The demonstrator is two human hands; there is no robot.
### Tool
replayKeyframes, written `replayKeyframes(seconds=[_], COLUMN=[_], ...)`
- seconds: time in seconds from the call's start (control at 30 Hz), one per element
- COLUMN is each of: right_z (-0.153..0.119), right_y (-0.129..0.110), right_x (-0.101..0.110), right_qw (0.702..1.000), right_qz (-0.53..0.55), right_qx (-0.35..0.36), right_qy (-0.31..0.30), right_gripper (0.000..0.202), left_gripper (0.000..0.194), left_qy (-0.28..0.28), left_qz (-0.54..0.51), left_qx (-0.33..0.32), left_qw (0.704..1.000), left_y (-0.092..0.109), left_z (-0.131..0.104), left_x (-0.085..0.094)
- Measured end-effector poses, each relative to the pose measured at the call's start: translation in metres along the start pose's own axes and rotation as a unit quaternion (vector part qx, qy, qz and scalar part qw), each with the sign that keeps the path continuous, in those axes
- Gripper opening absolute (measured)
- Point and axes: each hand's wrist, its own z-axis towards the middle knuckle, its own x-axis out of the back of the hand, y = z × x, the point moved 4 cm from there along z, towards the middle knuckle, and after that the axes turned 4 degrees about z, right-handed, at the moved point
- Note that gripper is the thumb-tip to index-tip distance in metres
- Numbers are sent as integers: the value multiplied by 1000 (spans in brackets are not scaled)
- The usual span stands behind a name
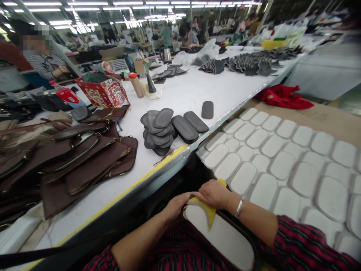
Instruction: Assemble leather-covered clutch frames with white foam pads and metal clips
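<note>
On my lap lies a long rounded white panel (225, 235) with a dark brown border around it, like the base of a bag. My left hand (177, 207) is closed round its far end, the thumb side towards my other hand. A thin yellow sheet (207, 210) curls over that end of the panel, its pointed tip hanging over the white face. My right hand (216, 194) is closed on this yellow sheet, and a bit of yellow shows beyond the knuckles. Both hands touch near the panel's end. The fingertips are partly hidden.
Rows of white oval panels (275, 171) lie on cardboard to the right. Grey oval pieces (159, 130) are stacked on the white table (180, 90). Brown leather bags (93, 165) pile up at left. A red cloth (286, 96) lies at upper right; people work behind.
</note>
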Motion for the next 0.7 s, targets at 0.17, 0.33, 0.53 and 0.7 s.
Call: replayKeyframes(seconds=[0.17, 0.33, 0.53, 0.7], right_z=[-24, -34, -66, -103], right_y=[-4, -12, -23, -19], right_x=[1, 11, 42, 39], right_qw=[996, 984, 936, 840], right_qz=[-12, 12, -6, 190], right_qx=[-92, -169, -297, -437], right_qy=[-4, 53, 190, 260], right_gripper=[66, 58, 55, 58], left_gripper=[41, 41, 45, 51], left_qy=[-42, -63, -61, -41], left_qz=[-15, 105, 119, 107], left_qx=[36, 59, 56, 53], left_qw=[998, 991, 989, 992], left_y=[8, 12, 13, 10], left_z=[3, 16, 18, 8], left_x=[3, 13, 14, 18])
